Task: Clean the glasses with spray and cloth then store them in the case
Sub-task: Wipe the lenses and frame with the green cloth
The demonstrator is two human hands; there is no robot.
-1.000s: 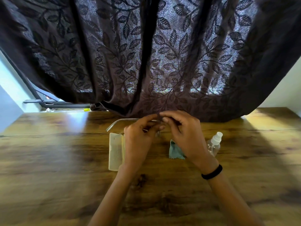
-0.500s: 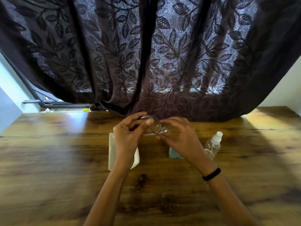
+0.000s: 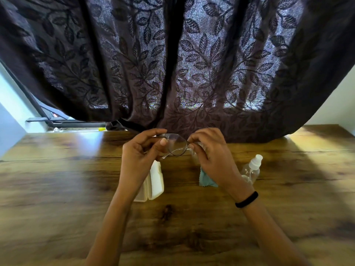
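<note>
Seen from the head camera: both hands hold the glasses (image 3: pixel 177 144) up over the far middle of a wooden table (image 3: pixel 57 189), the left hand (image 3: pixel 140 156) pinching one end of the frame and the right hand (image 3: pixel 211 150) pinching the other. The blue cloth (image 3: pixel 205 180) and spray bottle (image 3: pixel 251 168) lie untouched below and right of the right hand, and the white case (image 3: pixel 156 181) sits by the left wrist. Spraying, wiping and storing all appear left to do.
</note>
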